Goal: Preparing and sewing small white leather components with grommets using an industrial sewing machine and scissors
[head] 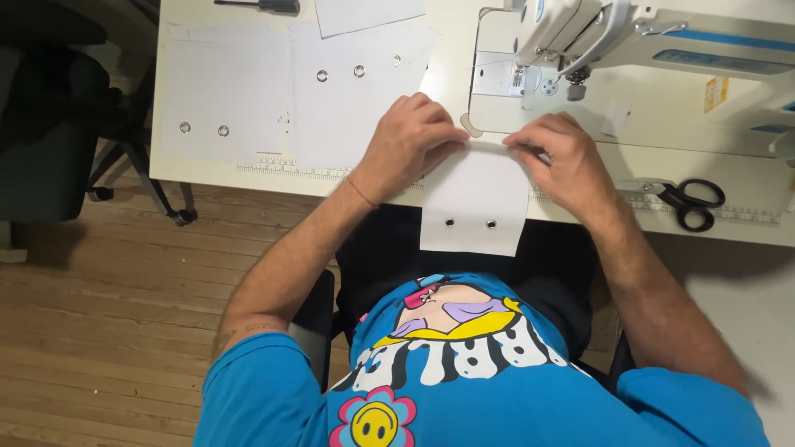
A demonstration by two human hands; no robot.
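The top edge of the white fabric piece lay hidden under the fingers of the left hand and right hand; how the fingertips pinched it could not be told; the sewing machine was cut off by the top and right edges, its needle too small to make out; the screwdriver was clipped by the top edge; the ruler markings along the table's front were too fine to read.

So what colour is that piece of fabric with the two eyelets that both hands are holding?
White; the fabric piece hangs over the table edge, plainest in the head view.
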